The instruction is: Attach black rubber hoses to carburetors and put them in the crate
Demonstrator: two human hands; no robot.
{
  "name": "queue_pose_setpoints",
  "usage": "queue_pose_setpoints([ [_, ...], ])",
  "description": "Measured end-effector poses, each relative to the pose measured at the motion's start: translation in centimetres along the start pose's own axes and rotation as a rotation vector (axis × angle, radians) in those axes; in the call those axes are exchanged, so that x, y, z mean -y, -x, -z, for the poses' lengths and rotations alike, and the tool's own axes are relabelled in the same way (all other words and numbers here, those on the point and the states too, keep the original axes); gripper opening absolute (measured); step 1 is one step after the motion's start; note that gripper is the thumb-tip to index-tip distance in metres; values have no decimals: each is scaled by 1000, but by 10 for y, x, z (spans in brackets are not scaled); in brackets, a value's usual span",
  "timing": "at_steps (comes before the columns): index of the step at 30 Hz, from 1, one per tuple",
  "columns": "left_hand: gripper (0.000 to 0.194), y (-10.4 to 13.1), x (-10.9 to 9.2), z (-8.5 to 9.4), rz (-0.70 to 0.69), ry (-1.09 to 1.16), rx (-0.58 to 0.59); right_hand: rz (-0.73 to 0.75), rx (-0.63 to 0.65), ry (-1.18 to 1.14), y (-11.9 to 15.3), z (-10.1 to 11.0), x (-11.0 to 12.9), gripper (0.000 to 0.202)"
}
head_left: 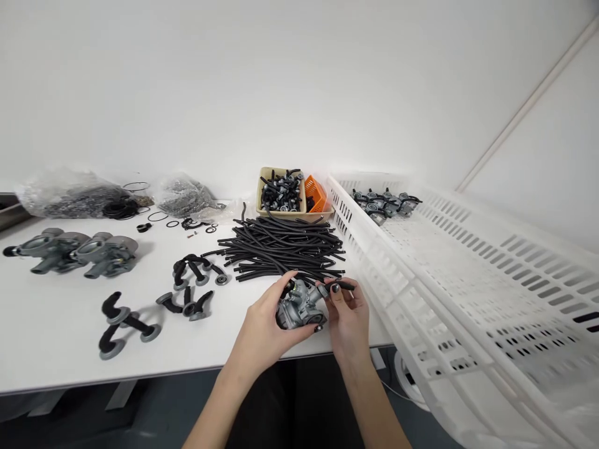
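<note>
My left hand (266,327) is wrapped round a grey metal carburetor (299,308), held above the table's front edge. At its right side, my right hand (347,315) pinches a black rubber part (345,285) against the carburetor's upper right end. Just behind both hands lies a wide pile of black hoses (285,246). Black rubber elbows with grey caps (135,321) lie in groups to the left. Two more carburetors (105,252) stand at the far left.
A large white perforated crate (407,290) on the right holds several carburetors (386,202). A beige bin (259,190) of small black parts and an orange basket (317,194) stand at the back. Plastic bags (185,194) and black rings (158,216) lie at the back left.
</note>
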State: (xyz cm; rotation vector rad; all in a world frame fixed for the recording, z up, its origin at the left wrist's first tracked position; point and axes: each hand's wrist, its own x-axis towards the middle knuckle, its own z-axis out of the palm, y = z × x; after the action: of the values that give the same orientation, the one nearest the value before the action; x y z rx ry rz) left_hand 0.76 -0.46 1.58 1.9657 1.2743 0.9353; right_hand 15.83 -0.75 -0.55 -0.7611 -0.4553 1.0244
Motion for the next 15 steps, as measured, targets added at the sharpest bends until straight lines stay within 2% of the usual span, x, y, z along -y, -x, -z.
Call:
queue_pose_setpoints([
  [5,81,0,1,-1,-2,-32,-3,-30,18,44,-1,1,-1,33],
  [15,82,2,2,-1,-47,-41,-25,87,42,159,-2,7,-5,24],
])
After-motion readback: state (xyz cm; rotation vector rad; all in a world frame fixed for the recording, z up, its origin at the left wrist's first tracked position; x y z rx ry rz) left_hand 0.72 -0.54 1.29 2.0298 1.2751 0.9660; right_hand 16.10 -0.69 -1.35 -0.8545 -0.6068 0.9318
